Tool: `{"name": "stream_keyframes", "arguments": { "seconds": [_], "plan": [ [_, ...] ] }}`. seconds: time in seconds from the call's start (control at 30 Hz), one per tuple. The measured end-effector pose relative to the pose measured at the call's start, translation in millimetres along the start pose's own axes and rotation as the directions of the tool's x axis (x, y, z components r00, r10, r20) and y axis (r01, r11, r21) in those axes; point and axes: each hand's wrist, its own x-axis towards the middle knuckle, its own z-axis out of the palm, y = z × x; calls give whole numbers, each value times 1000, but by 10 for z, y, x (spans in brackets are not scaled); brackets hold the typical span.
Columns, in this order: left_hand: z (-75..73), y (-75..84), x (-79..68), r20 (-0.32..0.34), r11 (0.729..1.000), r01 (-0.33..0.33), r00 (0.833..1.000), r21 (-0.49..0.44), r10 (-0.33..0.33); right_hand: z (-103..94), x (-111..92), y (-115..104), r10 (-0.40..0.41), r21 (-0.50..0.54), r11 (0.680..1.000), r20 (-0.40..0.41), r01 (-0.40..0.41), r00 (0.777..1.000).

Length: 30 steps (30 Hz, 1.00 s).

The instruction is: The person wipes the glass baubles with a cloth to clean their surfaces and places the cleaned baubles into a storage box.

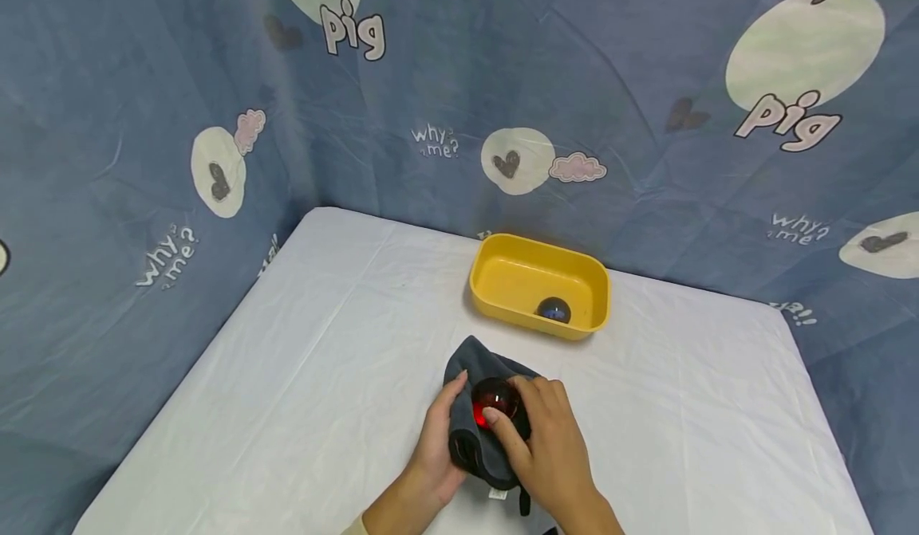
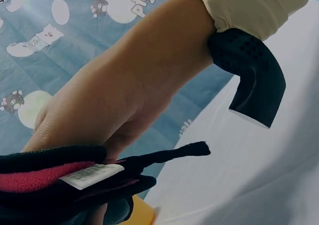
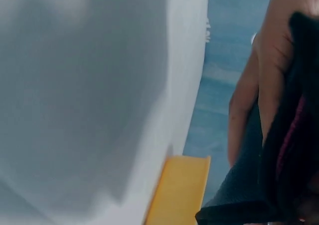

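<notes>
My left hand [image 1: 435, 449] grips a folded dark grey cloth [image 1: 470, 359] from its left side, thumb along the front. Black trim edges this cloth, and a small tag hangs below it. Against its front lies a glossy see-through red ball [image 1: 491, 394], which my right hand [image 1: 551, 443] pinches between thumb and fingers. In the left wrist view, the cloth's pink lining [image 2: 45, 179] shows beside a white label [image 2: 93, 175] and a dark loop. Cloth folds fill the lower right of the right wrist view; the ball cannot be made out there.
Beyond the hands, a yellow tray [image 1: 495, 268] stands near the far edge of the white-covered table [image 1: 287, 407]. A dark bluish ball [image 1: 554, 309] lies inside, at its near right. Blue printed fabric [image 1: 445, 72] hangs around the back and sides.
</notes>
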Motion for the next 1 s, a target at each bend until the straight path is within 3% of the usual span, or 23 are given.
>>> {"name": "stream_keyframes", "arguments": {
  "seconds": [0.3,0.5,0.63,1.0],
  "plan": [
    [27,12,-3,19,1000,-5,1000,1,5,8,15,-6,122,2,993,9,-122,992],
    [15,64,7,20,999,-50,999,9,50,-29,-10,-31,42,39,998,37,-44,998],
    [6,79,9,40,999,-52,998,-5,52,-40,-10,-53,-24,63,998,7,23,1000],
    [17,73,13,34,999,-48,998,-17,49,-39,18,-53,-25,37,999,-54,27,998]
  ]
}}
